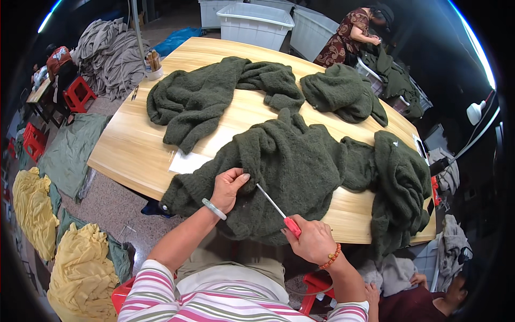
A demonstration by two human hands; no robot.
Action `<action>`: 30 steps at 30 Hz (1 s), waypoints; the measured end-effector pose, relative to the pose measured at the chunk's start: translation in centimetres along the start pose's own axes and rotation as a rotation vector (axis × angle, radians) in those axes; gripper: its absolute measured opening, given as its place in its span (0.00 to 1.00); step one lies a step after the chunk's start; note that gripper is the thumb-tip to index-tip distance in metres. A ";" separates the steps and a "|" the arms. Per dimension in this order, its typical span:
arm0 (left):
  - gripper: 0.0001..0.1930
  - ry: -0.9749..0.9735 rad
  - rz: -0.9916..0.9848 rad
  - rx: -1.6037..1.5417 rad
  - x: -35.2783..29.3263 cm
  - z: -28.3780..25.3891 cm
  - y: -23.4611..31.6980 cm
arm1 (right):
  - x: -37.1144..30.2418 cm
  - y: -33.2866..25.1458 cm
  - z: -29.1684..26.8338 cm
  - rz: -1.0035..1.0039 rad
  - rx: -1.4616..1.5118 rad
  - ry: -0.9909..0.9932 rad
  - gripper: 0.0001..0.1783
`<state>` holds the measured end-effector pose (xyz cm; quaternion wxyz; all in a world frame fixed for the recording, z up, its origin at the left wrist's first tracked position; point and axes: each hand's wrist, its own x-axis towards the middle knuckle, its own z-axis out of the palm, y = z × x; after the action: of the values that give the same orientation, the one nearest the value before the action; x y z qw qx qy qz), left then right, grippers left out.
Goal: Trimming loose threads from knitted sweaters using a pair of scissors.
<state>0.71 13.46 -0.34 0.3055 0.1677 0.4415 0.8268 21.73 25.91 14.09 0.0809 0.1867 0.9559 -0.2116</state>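
Note:
A dark green knitted garment (300,161) lies bunched over the near edge of the table in front of me. My left hand (228,189) is closed, thumb and fingers pinching a fold of it. In my closed right hand (311,240) is a red-handled tool (274,207) with a thin straight metal shaft, much like a screwdriver. The shaft points up and left to the knit beside my left fingertips. Its tip is at the cloth, and I cannot tell whether it goes in.
On the wooden table (129,139) lie more dark green garments (201,96), (343,91), (399,182) and a white cup of tools (154,70). White bins (255,27) stand behind. A person (351,35) handles green cloth at back right; another (418,300) sits near right. Yellow cloth piles (80,268) lie left.

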 end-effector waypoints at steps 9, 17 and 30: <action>0.09 0.000 -0.283 0.065 -2.2 0.3 2.9 | -0.3 0.7 0.7 -0.089 0.163 0.077 0.12; 0.09 -0.189 -0.472 0.457 -3.2 -1.8 3.7 | -2.1 1.4 1.5 -0.068 0.086 0.073 0.11; 0.12 -0.031 -0.594 0.247 -4.7 -0.4 4.4 | -4.3 0.9 2.7 -0.142 -0.078 -0.154 0.12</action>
<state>2.47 8.25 3.05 0.5176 0.0797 0.5635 0.6389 26.25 24.11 12.31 0.1463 0.0984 0.9652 -0.1934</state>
